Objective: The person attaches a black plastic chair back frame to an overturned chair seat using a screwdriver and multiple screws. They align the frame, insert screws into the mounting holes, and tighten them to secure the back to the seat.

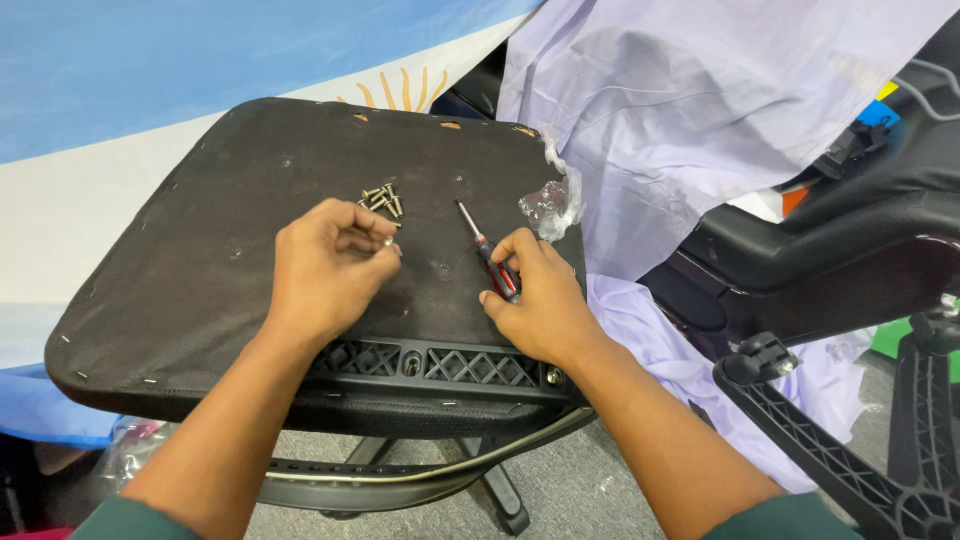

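An upturned black chair seat [200, 250] lies in front of me, its fabric underside facing up. My left hand [330, 265] rests on it with fingers curled, pinching a small screw [389, 241] at the fingertips. Just beyond that hand lies a small pile of several silver screws [383, 199]. My right hand [540, 300] holds a screwdriver [483, 248] with a red and black handle, its metal shaft pointing up and left, flat against the seat.
A crumpled clear plastic bag [550, 205] sits at the seat's right edge. Pale lilac cloth [680, 110] drapes behind. A black chair frame and wheeled base [850, 440] stand to the right. A blue and white flag [120, 90] hangs at the left.
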